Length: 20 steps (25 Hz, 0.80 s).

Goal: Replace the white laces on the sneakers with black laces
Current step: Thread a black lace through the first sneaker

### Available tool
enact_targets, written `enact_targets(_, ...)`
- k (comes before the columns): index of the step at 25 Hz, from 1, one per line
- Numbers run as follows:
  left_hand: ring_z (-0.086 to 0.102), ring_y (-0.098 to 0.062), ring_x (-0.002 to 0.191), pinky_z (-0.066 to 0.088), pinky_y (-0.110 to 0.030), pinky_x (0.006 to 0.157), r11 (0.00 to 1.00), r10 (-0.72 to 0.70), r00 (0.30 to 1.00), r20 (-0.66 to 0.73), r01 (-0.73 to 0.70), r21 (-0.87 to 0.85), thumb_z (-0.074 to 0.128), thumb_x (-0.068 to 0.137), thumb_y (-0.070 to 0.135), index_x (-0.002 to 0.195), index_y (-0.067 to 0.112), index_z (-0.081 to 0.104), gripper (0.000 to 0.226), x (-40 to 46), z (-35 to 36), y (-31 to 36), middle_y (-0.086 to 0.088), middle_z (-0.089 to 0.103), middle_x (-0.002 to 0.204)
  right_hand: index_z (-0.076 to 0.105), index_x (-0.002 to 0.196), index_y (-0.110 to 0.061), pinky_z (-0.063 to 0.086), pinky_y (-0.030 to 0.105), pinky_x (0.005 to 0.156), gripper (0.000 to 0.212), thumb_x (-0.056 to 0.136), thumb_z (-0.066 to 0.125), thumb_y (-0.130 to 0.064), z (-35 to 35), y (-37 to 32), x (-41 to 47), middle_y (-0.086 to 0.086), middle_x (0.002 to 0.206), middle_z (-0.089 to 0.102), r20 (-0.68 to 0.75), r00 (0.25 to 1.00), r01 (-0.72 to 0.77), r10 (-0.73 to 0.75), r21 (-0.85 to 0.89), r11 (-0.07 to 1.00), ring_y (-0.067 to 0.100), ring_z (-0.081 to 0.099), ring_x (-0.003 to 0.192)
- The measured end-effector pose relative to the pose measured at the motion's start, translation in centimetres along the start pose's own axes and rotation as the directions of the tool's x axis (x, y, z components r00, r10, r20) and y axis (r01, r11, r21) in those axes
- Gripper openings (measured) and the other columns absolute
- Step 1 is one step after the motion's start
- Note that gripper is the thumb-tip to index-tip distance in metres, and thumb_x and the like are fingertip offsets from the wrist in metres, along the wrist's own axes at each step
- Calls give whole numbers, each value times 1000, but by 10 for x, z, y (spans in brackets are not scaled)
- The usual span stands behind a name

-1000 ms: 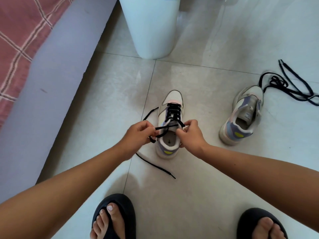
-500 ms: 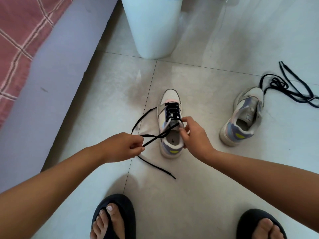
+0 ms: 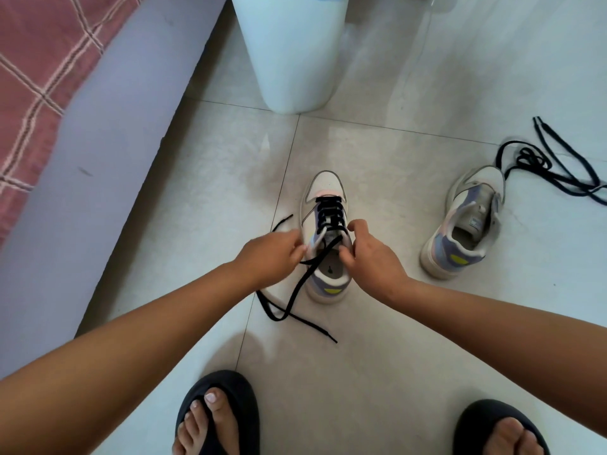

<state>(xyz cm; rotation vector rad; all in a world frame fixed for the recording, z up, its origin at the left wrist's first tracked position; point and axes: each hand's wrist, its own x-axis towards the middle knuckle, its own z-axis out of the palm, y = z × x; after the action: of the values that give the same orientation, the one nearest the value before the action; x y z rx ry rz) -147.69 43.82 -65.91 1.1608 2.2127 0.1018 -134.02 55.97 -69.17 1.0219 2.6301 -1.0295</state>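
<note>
A single head-worn wide-angle camera looked steeply down and forward at the tiled floor point(image 3: 410, 372), from standing or bent-over height. The laced sneaker point(image 3: 326, 238) sat near the frame's middle, fairly close. Relative to that sneaker, both forearms entered from the lower corners, the person's sandalled feet point(image 3: 218, 418) lay along the bottom edge, a pale bin point(image 3: 292, 54) stood beyond at the top, and a bed edge point(image 3: 108, 142) ran up the left. Straight lines bowed toward the edges.

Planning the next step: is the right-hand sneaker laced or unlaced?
Unlaced: the right-hand sneaker shows bare eyelets, and a loose black lace lies beside it.
</note>
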Motion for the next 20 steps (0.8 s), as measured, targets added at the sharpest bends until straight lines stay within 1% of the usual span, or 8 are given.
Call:
enact_targets(1,55,-23,89,40,-32,72,999,-33,999,-37,31,-39,41,97,39,98,16,50,25,8,1,5,-3,58,102,35,118,-10,36,34,61,28,96,44,-26,-1,-1,0,5,84,52,2,1000,3,-3,-17,1000,32,55,75)
enact_targets(3,55,-23,95,39,-31,71,994,-95,995,13,95,-53,46,94,45,103,14,48,32,18,4,16,-4,55,108,35,119,-10,36,34,61,31,96,45,-27,-2,-2,2,8,88,55,12,1000,8,-8,-44,999,34,57,78)
enact_targets(5,57,-26,101,36,-30,71,987,-125,991,54,119,106,45,96,42,109,11,47,33,22,7,27,-6,56,111,35,117,-8,36,35,61,32,95,47,-27,-4,-4,4,9,86,56,18,1000,7,-6,-43,999,34,57,79)
enact_targets(8,58,-23,104,32,-29,70,933,-62,998,18,51,356,37,102,27,105,18,54,19,18,8,40,-3,61,113,34,101,-9,34,34,59,29,92,52,-29,-5,-6,4,5,71,51,-12,994,-103,106,140,985,30,51,69)
enact_targets(12,60,-26,99,32,-31,69,924,-45,998,37,27,382,26,102,43,107,14,56,43,6,9,38,-6,62,105,35,90,-12,31,32,60,25,92,51,-31,-7,-9,4,6,75,50,19,993,-118,117,82,990,28,46,70)
enact_targets(14,60,-25,100,30,-30,70,881,-5,998,66,-27,472,30,102,40,111,14,56,38,1,14,38,-5,62,108,35,90,-13,31,32,61,22,93,50,-29,-9,-10,7,9,82,52,34,993,-116,114,48,992,27,45,72)
enact_targets(17,57,-22,90,32,-28,65,953,85,996,24,-89,291,34,101,30,95,15,56,28,-8,15,48,-4,59,97,35,91,-13,30,32,63,14,92,47,-21,-10,-10,8,17,96,59,25,990,-142,141,32,989,33,50,81)
enact_targets(20,39,-14,60,28,-25,54,976,122,991,53,-110,-188,46,96,25,66,13,41,33,-11,5,47,-1,42,65,38,88,-11,35,34,64,9,90,46,-14,-1,-12,4,20,99,59,-17,969,-242,246,120,963,35,53,84)
